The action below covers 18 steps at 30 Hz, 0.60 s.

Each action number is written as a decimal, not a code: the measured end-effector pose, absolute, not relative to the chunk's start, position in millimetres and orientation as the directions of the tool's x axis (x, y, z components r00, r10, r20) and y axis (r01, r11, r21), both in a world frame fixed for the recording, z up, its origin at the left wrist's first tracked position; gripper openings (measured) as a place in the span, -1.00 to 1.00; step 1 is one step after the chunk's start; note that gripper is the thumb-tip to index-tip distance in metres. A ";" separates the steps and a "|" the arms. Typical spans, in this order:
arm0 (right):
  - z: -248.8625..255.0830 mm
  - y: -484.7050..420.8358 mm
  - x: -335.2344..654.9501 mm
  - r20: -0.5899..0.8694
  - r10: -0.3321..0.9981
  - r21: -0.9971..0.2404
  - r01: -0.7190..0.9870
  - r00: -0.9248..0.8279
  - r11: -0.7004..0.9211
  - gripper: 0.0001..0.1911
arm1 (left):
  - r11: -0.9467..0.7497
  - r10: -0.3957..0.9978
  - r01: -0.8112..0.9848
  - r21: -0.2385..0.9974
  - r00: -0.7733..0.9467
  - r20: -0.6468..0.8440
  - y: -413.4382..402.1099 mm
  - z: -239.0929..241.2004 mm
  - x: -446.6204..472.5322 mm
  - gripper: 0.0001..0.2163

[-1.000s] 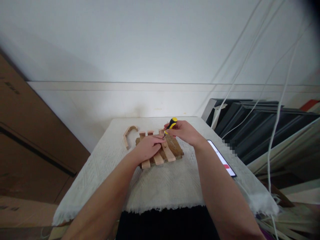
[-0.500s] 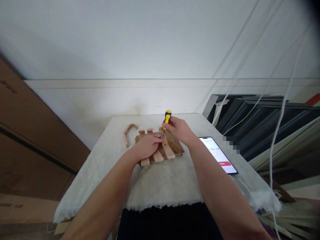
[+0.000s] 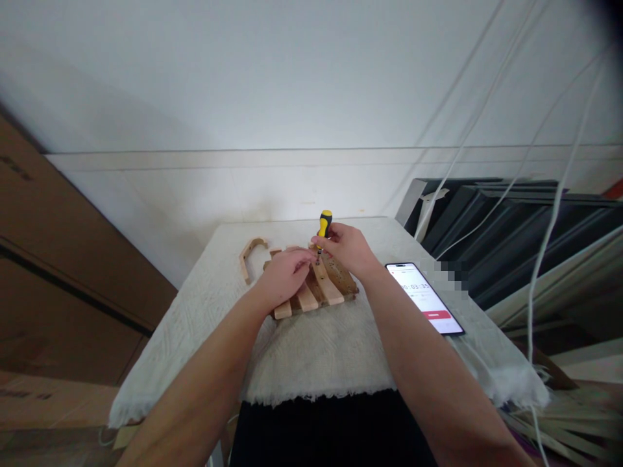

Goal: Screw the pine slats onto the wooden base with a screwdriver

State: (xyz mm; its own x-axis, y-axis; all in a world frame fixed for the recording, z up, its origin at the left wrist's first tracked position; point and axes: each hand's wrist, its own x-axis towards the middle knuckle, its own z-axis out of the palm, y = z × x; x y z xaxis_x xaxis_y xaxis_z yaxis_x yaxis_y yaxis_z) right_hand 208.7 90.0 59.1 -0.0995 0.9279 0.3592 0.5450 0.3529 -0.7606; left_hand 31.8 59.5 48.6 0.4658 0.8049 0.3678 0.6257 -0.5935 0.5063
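My right hand (image 3: 346,246) grips a yellow and black screwdriver (image 3: 325,224) by its handle. The tool stands nearly upright, its tip down at a curved wooden piece (image 3: 327,280) with holes in it. That piece lies beside other wooden pieces (image 3: 306,298) across a brown, pitted board (image 3: 344,275). My left hand (image 3: 287,272) rests over the left pieces, fingers drawn together, their tips by the screwdriver's shaft. Whatever those fingertips pinch is hidden. A loose hook-shaped wooden piece (image 3: 247,258) lies to the left of the board.
A pale fringed cloth (image 3: 204,324) covers the table. To the right lies a phone (image 3: 428,301) with a timer on its screen. Dark panels (image 3: 516,227) lean beyond the table's right side, with a white cable (image 3: 545,240) hanging before them. Cardboard boxes (image 3: 73,259) stand at left.
My left fingers have lifted from lying flat on the wood and drawn together by the screwdriver's shaft. The screwdriver remains in my right hand, at nearly the same spot.
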 end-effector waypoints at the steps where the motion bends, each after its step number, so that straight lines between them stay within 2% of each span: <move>1: 59.2 90.1 209.1 0.352 0.931 -0.759 0.552 -0.102 0.347 -0.71 | -0.560 0.829 0.636 0.531 0.427 0.362 58.5 50.9 31.8 -0.74; 6: 63.0 87.4 210.5 0.341 0.931 -0.728 0.590 -0.130 0.349 -0.78 | -0.354 0.935 0.523 0.775 0.203 0.291 59.9 57.0 28.0 -0.79; 8: 65.5 85.3 210.3 0.332 0.932 -0.711 0.610 -0.146 0.349 -0.80 | -0.317 0.948 0.487 0.813 0.141 0.285 62.3 59.1 24.9 -0.78; 10: 67.3 83.9 209.7 0.341 0.923 -0.693 0.615 -0.181 0.376 -0.81 | -0.335 0.940 0.504 0.796 0.120 0.319 64.1 64.0 23.0 -0.76; 13: 67.0 83.8 208.5 0.357 0.905 -0.697 0.578 -0.232 0.423 -0.82 | -0.393 0.918 0.543 0.742 0.181 0.354 66.0 77.6 25.9 -0.69; 18: 62.8 85.7 207.0 0.381 0.898 -0.706 0.559 -0.218 0.435 -0.82 | -0.401 0.909 0.652 0.643 0.198 0.367 76.8 106.3 43.9 -0.64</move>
